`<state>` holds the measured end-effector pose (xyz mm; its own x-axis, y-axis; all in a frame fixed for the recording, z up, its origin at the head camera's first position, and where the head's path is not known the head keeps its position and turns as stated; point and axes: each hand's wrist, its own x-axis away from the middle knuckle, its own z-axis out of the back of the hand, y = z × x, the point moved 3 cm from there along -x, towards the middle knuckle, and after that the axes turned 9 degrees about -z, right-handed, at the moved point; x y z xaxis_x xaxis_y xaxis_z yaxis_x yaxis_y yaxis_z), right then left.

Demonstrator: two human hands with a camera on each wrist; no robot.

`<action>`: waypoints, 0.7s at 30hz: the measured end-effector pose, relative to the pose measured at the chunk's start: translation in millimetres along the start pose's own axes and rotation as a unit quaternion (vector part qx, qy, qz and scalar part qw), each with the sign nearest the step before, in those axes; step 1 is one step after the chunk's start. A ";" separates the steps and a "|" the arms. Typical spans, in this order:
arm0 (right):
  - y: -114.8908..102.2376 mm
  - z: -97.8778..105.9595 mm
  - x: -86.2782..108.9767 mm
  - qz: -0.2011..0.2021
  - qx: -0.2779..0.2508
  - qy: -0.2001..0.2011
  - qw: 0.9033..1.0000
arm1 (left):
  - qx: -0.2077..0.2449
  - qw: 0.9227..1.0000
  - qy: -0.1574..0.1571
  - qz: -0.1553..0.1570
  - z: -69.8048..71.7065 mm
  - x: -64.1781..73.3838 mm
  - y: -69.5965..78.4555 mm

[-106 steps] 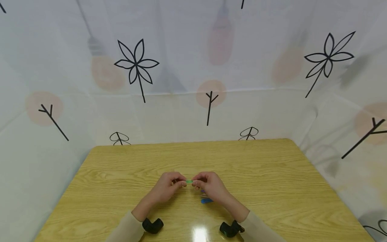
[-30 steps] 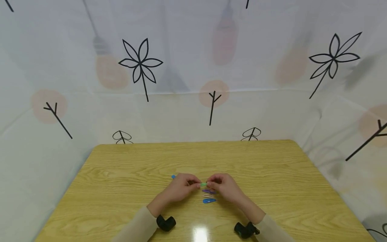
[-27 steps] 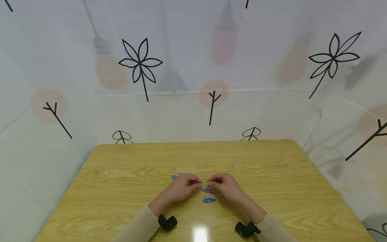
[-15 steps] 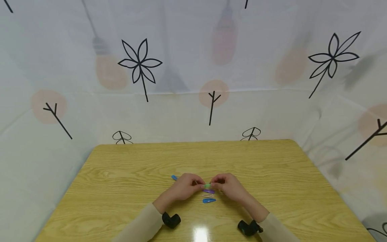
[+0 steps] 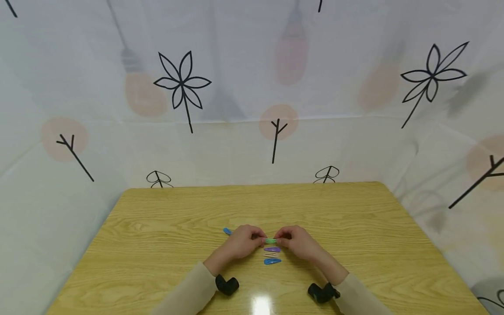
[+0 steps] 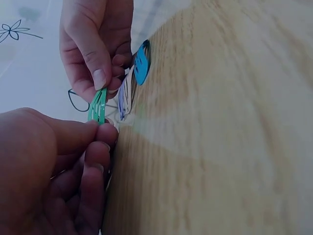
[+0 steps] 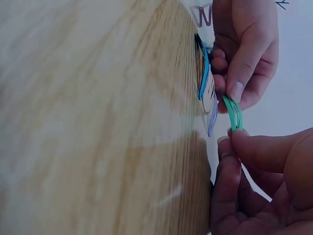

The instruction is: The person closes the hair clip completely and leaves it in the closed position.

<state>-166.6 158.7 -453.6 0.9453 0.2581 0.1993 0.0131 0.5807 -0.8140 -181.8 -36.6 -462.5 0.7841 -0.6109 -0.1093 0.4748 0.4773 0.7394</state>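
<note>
A green snap hair clip point(image 5: 270, 241) is pinched at one end by my left hand point(image 5: 245, 243) and at the other by my right hand point(image 5: 298, 243). Both wrist views show the clip a little above the tabletop, thumb and fingertips at each end. On the near side of it, a purple hair clip point(image 5: 272, 249), a beige hair clip point(image 5: 271, 254) and a blue hair clip point(image 5: 272, 261) lie one below another on the table. Another blue hair clip point(image 5: 227, 230) pokes out behind my left hand, which hides part of it.
The wood-grain table point(image 5: 165, 218) reaches back to a white cloth point(image 5: 236, 148) printed with plants, which also hangs along both sides. Black wrist cameras point(image 5: 227, 285) sit at both sleeves, low over the table.
Both hands have shifted right with the green clip, now beyond the purple clip. The lying clips, partly covered by my right hand earlier, show fully; the far blue clip has come into sight.
</note>
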 end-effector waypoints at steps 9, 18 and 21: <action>0.3 -2.7 -1.0 0.006 0.005 -0.002 1.000 | -0.007 1.000 0.006 0.009 -0.5 2.8 1.6; 1.5 -0.7 0.0 0.003 -0.002 0.004 1.000 | 0.002 1.000 0.020 0.002 -2.7 2.0 3.9; 1.6 -1.3 -0.3 0.000 -0.003 0.010 1.000 | 0.000 1.000 0.019 0.007 -3.0 1.7 4.6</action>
<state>-166.5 158.5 -455.6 0.9514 0.2436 0.1883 0.0144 0.5756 -0.8176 -177.1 -33.6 -461.3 0.8057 -0.5791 -0.1245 0.4637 0.4859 0.7409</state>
